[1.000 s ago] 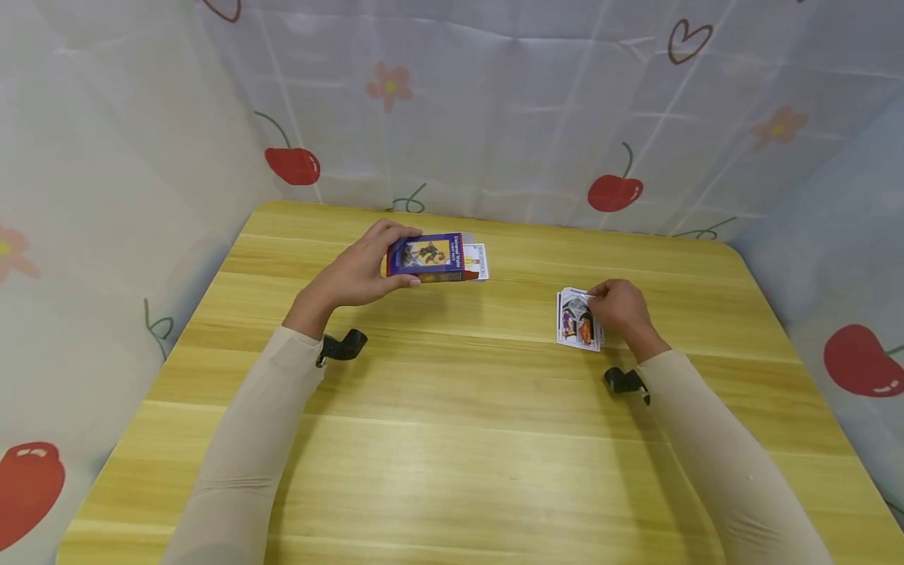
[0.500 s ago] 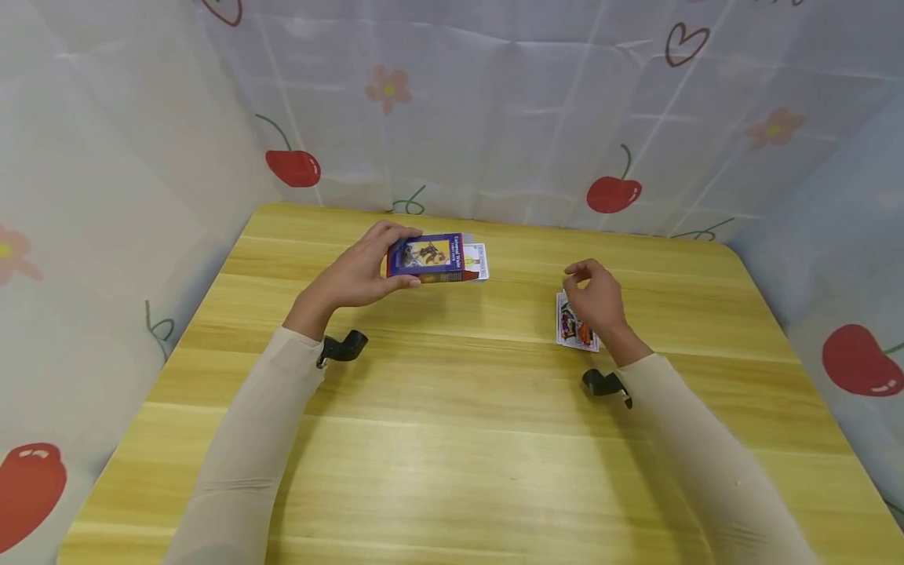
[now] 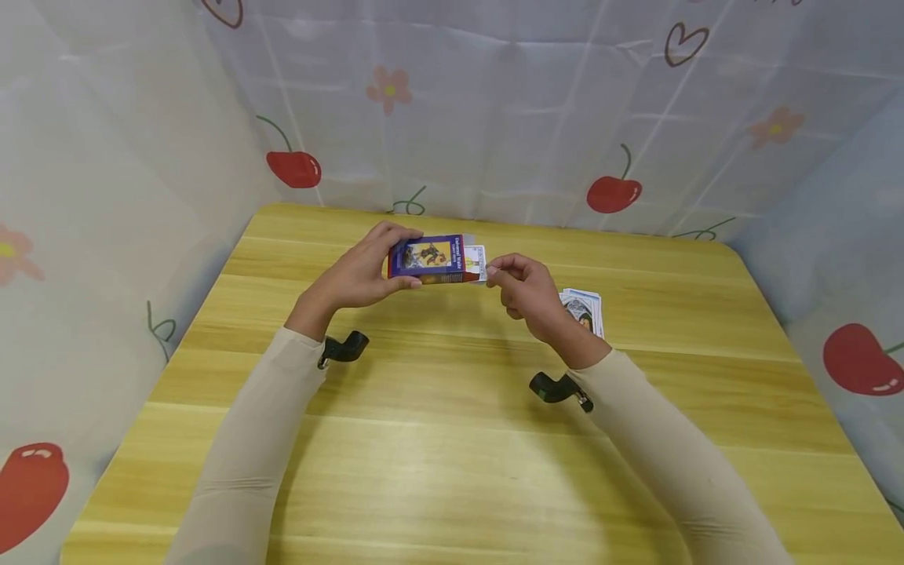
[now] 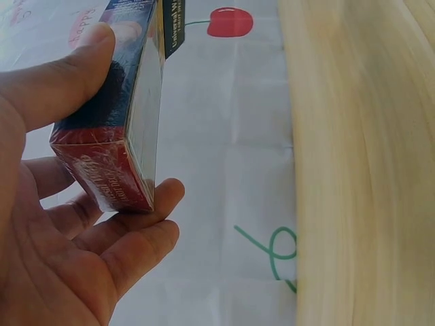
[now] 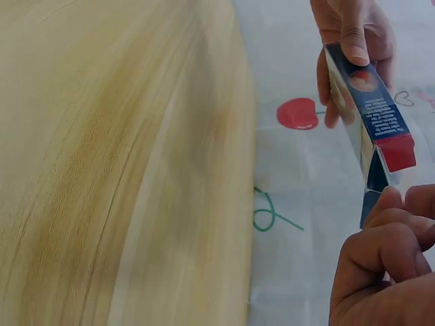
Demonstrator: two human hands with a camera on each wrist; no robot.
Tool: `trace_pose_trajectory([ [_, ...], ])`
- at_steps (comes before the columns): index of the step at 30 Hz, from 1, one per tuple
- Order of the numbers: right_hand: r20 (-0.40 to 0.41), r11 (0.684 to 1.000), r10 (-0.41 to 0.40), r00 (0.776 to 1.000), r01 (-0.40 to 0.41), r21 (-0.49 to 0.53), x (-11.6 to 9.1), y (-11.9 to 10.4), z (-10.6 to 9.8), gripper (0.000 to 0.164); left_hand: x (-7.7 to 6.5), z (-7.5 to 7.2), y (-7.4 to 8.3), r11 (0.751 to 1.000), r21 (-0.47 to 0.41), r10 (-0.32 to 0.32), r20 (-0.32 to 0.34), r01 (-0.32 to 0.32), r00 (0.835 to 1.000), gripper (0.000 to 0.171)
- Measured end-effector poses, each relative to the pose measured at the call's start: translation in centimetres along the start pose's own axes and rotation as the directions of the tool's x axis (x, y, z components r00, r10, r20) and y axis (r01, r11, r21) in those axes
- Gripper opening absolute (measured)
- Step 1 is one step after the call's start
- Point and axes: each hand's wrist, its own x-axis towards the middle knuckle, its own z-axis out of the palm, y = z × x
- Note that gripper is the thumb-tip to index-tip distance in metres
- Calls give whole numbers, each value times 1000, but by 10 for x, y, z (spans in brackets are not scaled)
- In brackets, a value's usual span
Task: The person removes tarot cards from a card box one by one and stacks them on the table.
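Note:
My left hand (image 3: 353, 271) grips a blue and red tarot card box (image 3: 426, 257) above the far part of the table, thumb along its near side. The left wrist view shows the box's red closed end (image 4: 102, 175) between thumb and fingers. From the open right end a white-bordered tarot card (image 3: 473, 257) sticks out. My right hand (image 3: 534, 297) pinches that card's outer edge with thumb and forefinger. In the right wrist view a red flap (image 5: 397, 151) folds out by the opening. A small pile of tarot cards (image 3: 592, 304) lies face up, partly hidden behind my right hand.
The wooden table (image 3: 424, 471) has its far edge against a white curtain (image 3: 494, 118) printed with cherries and flowers. A black wrist mount (image 3: 346, 346) hangs from the left sleeve, another mount (image 3: 554, 388) from the right.
My right hand has let go of the cards at the pile and moved left to the card at the box's open end. The left hand and box have stayed put.

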Motion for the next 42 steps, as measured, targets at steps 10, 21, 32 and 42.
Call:
trace_pose_trajectory([
  [10,-39,997,61,997,-62,-37,5,4,8,20,2,-1,0,1000,8,12,1,-12,1000,71],
  [21,88,960,200,976,-178,-217,18,-9,-5,35,1,-1,-2,999,-8,47,25,-47,999,70],
  [32,115,919,240,964,-188,-346,25,-17,1,36,0,-1,1,995,-41,92,77,-89,993,69],
  [42,31,916,154,988,-131,-379,22,-15,6,33,-2,-2,1,996,-18,83,60,-82,995,69],
])
